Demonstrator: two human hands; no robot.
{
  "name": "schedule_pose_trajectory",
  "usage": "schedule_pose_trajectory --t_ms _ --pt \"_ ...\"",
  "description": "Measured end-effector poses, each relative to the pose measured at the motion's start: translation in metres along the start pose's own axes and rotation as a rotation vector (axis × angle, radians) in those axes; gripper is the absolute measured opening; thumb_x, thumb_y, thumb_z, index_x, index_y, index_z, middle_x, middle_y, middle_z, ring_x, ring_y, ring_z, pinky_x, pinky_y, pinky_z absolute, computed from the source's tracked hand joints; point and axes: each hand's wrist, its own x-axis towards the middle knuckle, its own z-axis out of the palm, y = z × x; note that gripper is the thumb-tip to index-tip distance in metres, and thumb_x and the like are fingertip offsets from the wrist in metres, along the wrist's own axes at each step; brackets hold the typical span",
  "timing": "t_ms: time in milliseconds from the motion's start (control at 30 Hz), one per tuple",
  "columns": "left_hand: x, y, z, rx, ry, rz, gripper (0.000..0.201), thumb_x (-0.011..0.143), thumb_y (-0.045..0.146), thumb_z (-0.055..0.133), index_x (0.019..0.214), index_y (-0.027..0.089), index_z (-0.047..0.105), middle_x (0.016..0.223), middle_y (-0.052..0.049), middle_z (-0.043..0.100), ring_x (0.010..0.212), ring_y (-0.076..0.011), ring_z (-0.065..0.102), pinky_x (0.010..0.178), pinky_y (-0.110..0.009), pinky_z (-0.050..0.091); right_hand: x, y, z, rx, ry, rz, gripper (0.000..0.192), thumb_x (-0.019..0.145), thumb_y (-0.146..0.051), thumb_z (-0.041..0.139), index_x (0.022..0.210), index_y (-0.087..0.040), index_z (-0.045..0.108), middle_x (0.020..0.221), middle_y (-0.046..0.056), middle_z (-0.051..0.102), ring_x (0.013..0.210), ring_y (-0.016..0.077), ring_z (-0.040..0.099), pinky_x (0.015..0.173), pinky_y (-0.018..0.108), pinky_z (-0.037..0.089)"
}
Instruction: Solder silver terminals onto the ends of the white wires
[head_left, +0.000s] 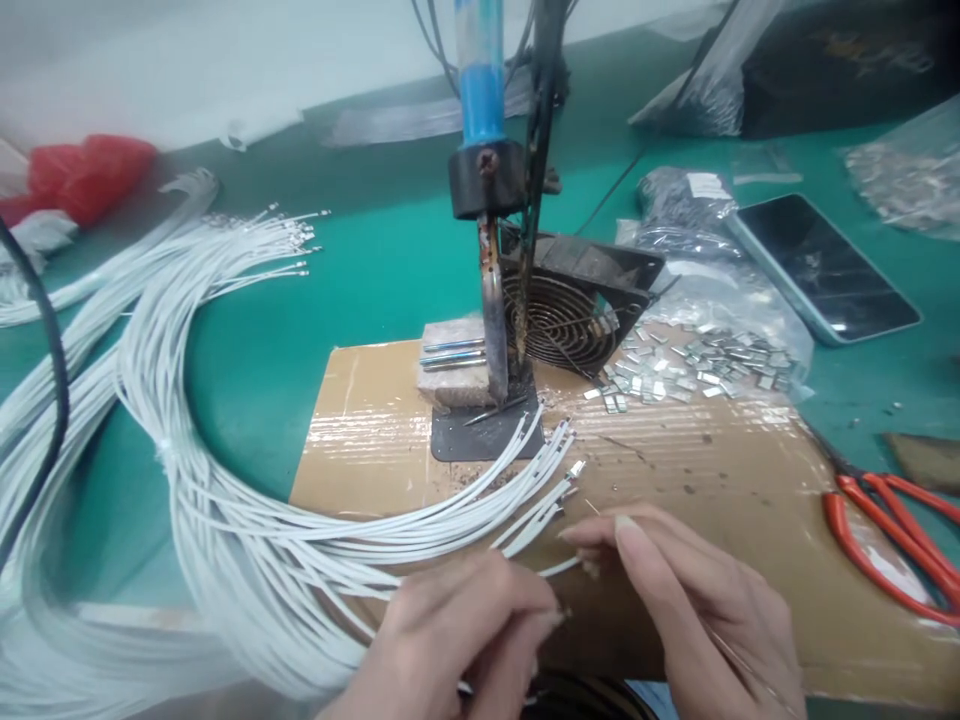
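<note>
Our left hand (480, 620) curls, its hold unclear to us, while our right hand (596, 545) pinches a thin wire (592, 507) near white cables (225, 520) over cardboard (367, 430).

Left hand (457, 630), fingers curled, overlaps a bundle of white cables (262, 500), its grip hidden; right hand (705, 600) is just beside it, thumb and finger nearly together, thin wire (739, 660) running across the palm, both hands above cardboard (367, 420) on a green surface (390, 250). Blue-handled soldering iron (482, 105) points down beside a pale block (454, 382), black fan (574, 305) tilted behind. To the right: small metal pieces (720, 360), phone (825, 265), red-handled scissors (906, 535); red bag (90, 180) far left.
</note>
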Motion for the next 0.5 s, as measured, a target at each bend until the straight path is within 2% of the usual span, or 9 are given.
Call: schedule_pose_trajectory --t_ms 67,133,233,333,433,500 --pt "0.005 -0.001 0.004 -0.051 0.028 -0.119 0.017 0.108 0.018 0.062 0.095 0.027 0.068 0.069 0.004 0.069 0.056 -0.0141 0.064 0.052 -0.023 0.049 0.002 -0.002 -0.001 0.02 -0.006 0.003 0.033 0.107 -0.036 0.066 0.082 -0.028 0.086 0.07 0.001 0.073 0.058 0.0146 0.07 0.057 0.018 0.059" --pt "0.009 -0.004 0.006 -0.124 0.063 -0.198 0.02 0.11 0.025 0.06 0.093 0.027 0.07 0.065 0.004 0.066 0.054 -0.0136 0.061 0.05 -0.023 0.046 0.004 -0.003 -0.002 0.048 -0.057 -0.014 0.025 0.104 -0.033 0.071 0.086 -0.029 0.087 0.07 0.0 0.073 0.058 0.013 0.071 0.056 0.015 0.057" --pt "0.01 -0.008 0.007 -0.207 0.108 -0.256 0.016 0.108 0.026 0.061 0.095 0.025 0.072 0.074 0.002 0.072 0.064 -0.0145 0.067 0.059 -0.023 0.05 0.007 -0.002 0.001 0.117 -0.125 -0.019 0.013 0.101 -0.029 0.076 0.098 -0.031 0.089 0.082 -0.001 0.081 0.069 0.0135 0.078 0.061 0.014 0.059" --pt "0.007 -0.009 0.01 -0.275 0.122 -0.298 0.015 0.107 0.026 0.062 0.096 0.026 0.073 0.082 0.002 0.077 0.074 -0.0157 0.073 0.07 -0.025 0.054 0.008 -0.005 0.009 0.197 -0.151 0.063 0.01 0.096 -0.031 0.082 0.102 -0.031 0.09 0.085 0.002 0.081 0.073 0.0168 0.079 0.061 0.018 0.061" --pt "0.005 -0.007 0.014 -0.295 0.155 -0.332 0.015 0.105 0.024 0.064 0.095 0.027 0.074 0.083 0.002 0.078 0.078 -0.0159 0.074 0.076 -0.026 0.054 0.008 -0.012 0.017 0.285 -0.138 0.167 0.003 0.09 -0.031 0.088 0.092 -0.031 0.09 0.073 0.0 0.074 0.063 0.0153 0.07 0.057 0.02 0.057" --pt "0.004 -0.005 0.016 -0.305 0.174 -0.368 0.016 0.104 0.024 0.065 0.091 0.026 0.074 0.079 0.002 0.076 0.074 -0.0157 0.07 0.071 -0.026 0.052 0.008 -0.015 0.02 0.331 -0.115 0.218 0.008 0.088 -0.032 0.089 0.081 -0.028 0.088 0.068 0.0 0.069 0.061 0.0148 0.064 0.055 0.021 0.052"
